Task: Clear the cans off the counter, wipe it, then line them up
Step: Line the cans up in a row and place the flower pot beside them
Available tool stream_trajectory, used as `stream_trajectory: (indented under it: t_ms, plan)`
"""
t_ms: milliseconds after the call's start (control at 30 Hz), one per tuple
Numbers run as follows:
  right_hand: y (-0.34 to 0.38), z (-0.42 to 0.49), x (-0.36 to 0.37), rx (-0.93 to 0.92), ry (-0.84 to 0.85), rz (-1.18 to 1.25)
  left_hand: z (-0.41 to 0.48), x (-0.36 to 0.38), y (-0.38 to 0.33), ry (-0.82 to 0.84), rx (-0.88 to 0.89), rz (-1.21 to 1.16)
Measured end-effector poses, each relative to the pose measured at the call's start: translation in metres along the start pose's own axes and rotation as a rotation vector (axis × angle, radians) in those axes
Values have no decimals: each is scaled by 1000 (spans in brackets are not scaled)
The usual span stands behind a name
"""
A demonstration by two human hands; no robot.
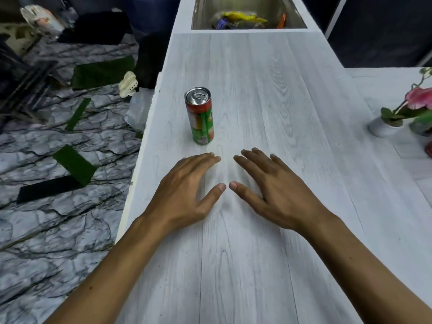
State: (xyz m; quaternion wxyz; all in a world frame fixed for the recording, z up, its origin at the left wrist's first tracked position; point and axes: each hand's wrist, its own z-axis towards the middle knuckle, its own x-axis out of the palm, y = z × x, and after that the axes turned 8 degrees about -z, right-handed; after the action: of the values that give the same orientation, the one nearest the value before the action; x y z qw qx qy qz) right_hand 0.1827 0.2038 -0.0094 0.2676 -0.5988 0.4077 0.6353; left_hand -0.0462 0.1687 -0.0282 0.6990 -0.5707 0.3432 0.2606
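One tall slim can (200, 116), green and red with a silver top, stands upright on the pale wood-grain counter (268, 94), near its left edge. My left hand (184, 190) lies flat on the counter a little in front of the can, fingers apart, holding nothing. My right hand (273, 185) lies flat beside it, also spread and holding nothing. The thumbs nearly meet. Neither hand touches the can.
A steel sink (247, 14) with colourful items inside is set in the counter's far end. A small white pot with a pink flower (402, 113) stands at the right, a red object (429, 148) beside it. The counter's left edge drops to a marble-patterned floor.
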Motion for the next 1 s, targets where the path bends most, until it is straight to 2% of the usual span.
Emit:
stream_trajectory:
  t_ms: [433,1000]
  plan:
    - [-54,-63,-7,98,-33,28,13,40,-63,60,73,27]
    - [-166,-138,-26,288,-111,53,71,127,-156,173,195,-6]
